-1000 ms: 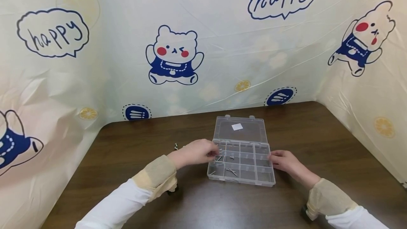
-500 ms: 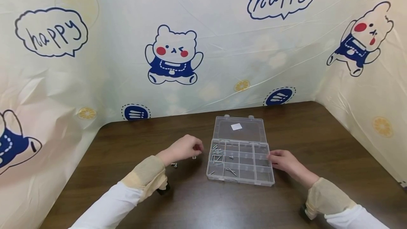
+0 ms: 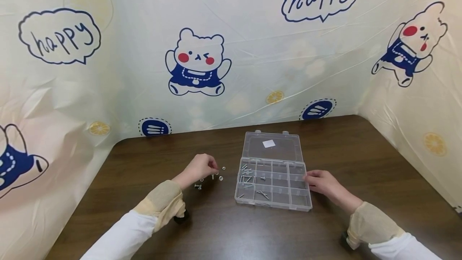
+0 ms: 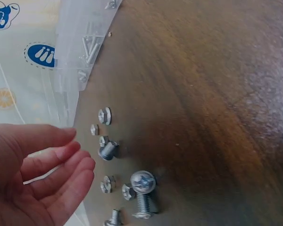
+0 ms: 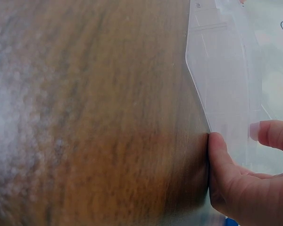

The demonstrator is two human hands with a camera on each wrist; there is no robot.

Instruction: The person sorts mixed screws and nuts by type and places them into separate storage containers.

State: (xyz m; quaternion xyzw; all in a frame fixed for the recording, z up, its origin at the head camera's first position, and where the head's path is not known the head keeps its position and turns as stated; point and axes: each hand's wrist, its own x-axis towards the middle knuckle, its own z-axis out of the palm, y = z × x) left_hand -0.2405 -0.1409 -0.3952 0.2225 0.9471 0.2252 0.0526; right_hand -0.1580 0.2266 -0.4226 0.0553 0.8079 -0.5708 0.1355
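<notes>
The loose nuts and screws lie scattered on the brown table, just left of the clear compartment box and right at the fingertips of my left hand. From my left wrist, the nuts and screws sit just beyond my fingers, which are relaxed, gently bent and not gripping anything; a pan-head screw lies nearest, with small hex nuts around it. My right hand rests against the box's right edge: my thumb presses on its side wall while a finger curls over the rim, so I hold the box there. The box's lid lies open flat behind it, and a few long screws lie in the left compartments.

A second ago my left hand was over those left compartments; it has since moved off to the left onto the table, and more small hardware now shows beside it. My right hand has stayed put.
</notes>
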